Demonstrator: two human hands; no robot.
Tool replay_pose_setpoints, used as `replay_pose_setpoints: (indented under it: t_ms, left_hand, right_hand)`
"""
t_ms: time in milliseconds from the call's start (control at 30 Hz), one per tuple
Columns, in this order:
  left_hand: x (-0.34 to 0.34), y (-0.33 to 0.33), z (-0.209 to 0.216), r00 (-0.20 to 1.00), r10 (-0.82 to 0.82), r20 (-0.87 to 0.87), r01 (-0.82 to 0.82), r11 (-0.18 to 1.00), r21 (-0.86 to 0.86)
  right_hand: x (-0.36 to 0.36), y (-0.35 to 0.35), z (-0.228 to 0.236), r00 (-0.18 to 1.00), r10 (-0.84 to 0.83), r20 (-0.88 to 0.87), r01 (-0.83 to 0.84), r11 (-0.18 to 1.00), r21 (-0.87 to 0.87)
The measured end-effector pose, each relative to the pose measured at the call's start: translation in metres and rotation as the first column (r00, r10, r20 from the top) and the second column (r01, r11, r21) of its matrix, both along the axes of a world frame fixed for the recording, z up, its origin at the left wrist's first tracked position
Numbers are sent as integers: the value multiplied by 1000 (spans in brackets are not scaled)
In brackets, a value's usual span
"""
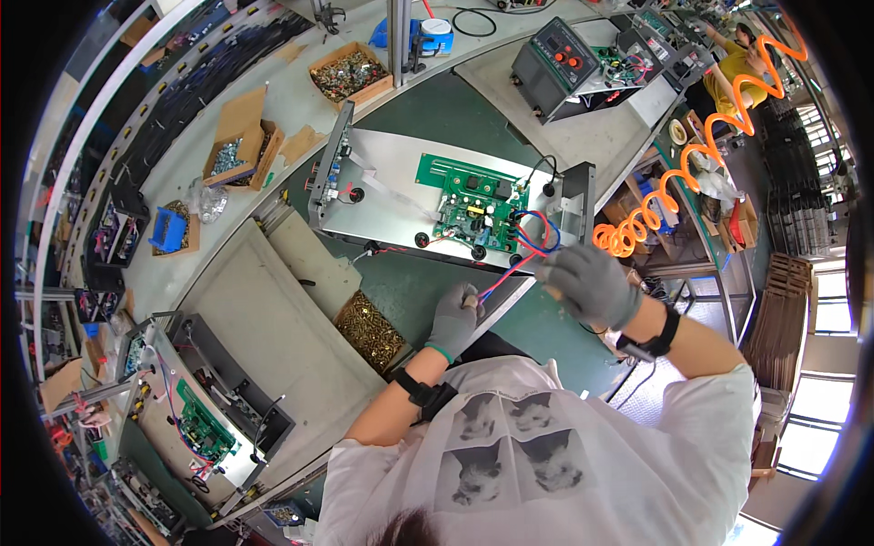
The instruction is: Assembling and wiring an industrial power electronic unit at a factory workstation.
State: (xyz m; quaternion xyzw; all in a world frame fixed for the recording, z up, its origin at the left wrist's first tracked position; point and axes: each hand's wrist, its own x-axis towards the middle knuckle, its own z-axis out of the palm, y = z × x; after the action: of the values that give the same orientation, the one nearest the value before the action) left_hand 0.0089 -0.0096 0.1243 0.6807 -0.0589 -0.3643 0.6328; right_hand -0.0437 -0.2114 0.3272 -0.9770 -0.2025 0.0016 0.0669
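In front of me lies an open metal chassis panel, set at a slant, with a green circuit board fixed on it. A red and blue wire pair loops off the board's right end toward me. Both hands wear grey gloves. My left hand is closed at the panel's near edge, pinching the wires between thumb and fingers. Beside the wire loop, my right hand is closed with curled fingers; the back of the hand hides what is in them. A dark front panel stands at the chassis's left end.
Boxes of small hardware stand on the far bench, near a blue bin. A bin of brass-coloured screws sits left of my left hand. Another chassis lies lower left. An orange coiled hose hangs at right; a person works beyond.
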Motion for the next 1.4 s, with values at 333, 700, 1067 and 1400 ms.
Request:
replay_pose_setpoints:
  t_ms: [333, 700, 1067, 1400]
  left_hand:
    - [-1, 48, 34, 876, -106, 471, 138, 990, -33]
    - [4, -1, -16, 955, -196, -222, 116, 937, -329]
    - [-3, -102, -30, 937, 118, -329, -157, 983, -96]
    - [-7, -95, 10, 898, 186, -399, -267, 951, -157]
  right_hand:
    - [-13, 68, -73, 986, 1, 165, 24, 989, -147]
    - [7, 53, -24, 994, -96, 52, 106, 954, -279]
    - [14, 22, -66, 976, -150, 157, 213, 800, -561]
    - [1, 20, -82, 956, -142, 257, 261, 810, -525]
